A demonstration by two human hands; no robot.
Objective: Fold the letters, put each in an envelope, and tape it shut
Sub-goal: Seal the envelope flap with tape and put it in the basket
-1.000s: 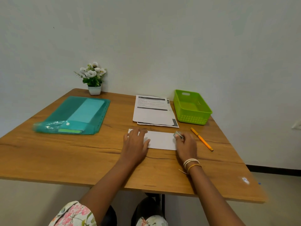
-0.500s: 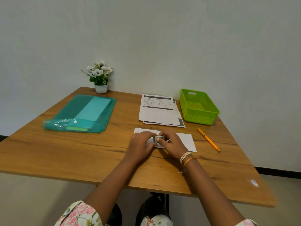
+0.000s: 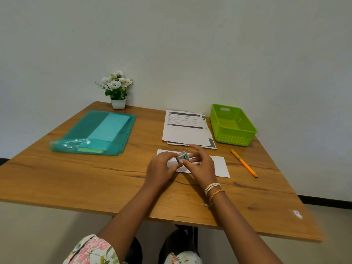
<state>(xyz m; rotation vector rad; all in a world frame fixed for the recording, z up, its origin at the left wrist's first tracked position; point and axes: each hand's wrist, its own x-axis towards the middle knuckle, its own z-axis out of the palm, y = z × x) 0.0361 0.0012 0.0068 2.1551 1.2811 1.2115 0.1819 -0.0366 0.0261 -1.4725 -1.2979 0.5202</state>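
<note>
A white envelope (image 3: pixel 221 166) lies flat on the wooden table (image 3: pixel 95 180) in front of me. Both hands meet over its left half around a small roll of tape (image 3: pixel 182 157). My left hand (image 3: pixel 162 167) holds the roll from the left. My right hand (image 3: pixel 200 164) pinches it from the right, with the index finger lifted. A stack of printed letters (image 3: pixel 185 130) lies just behind the envelope.
A green plastic basket (image 3: pixel 233 124) stands at the back right. An orange pen (image 3: pixel 243 165) lies right of the envelope. A teal plastic folder (image 3: pixel 95 132) sits at the left, and a small flower pot (image 3: pixel 118 90) stands by the wall.
My right hand came from the envelope's right end to its left half with the tape roll. My left hand lifted off the envelope and took hold of the roll too.
</note>
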